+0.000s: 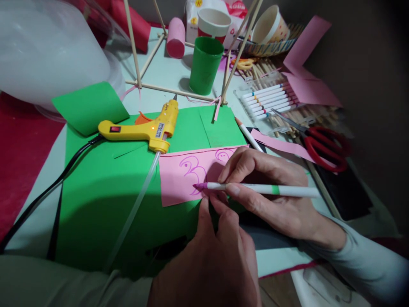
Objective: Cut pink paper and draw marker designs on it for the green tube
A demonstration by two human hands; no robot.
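Note:
My right hand [271, 192] is closed around a white felt-tip pen [252, 188] with a purple tip and a green band. The tip touches a pink paper piece [172, 183] that bears purple curly lines and a small face-like drawing. At its lower edge, the closed fingers of my left hand [220, 251] grip the pink paper; part of that edge is hidden behind them. Under the paper lie green sheets [96, 187]. A yellow hot glue gun [140, 130], its clear glue stick [134, 209] trailing out, rests just left of the pink paper.
Behind stand a wooden stick frame [179, 90], a green cup [206, 66] and a white paper cup [214, 23]. To the right are red-handled scissors [329, 147], a marker case [271, 102] and pink strips [287, 149]. A black cord [60, 179] runs left.

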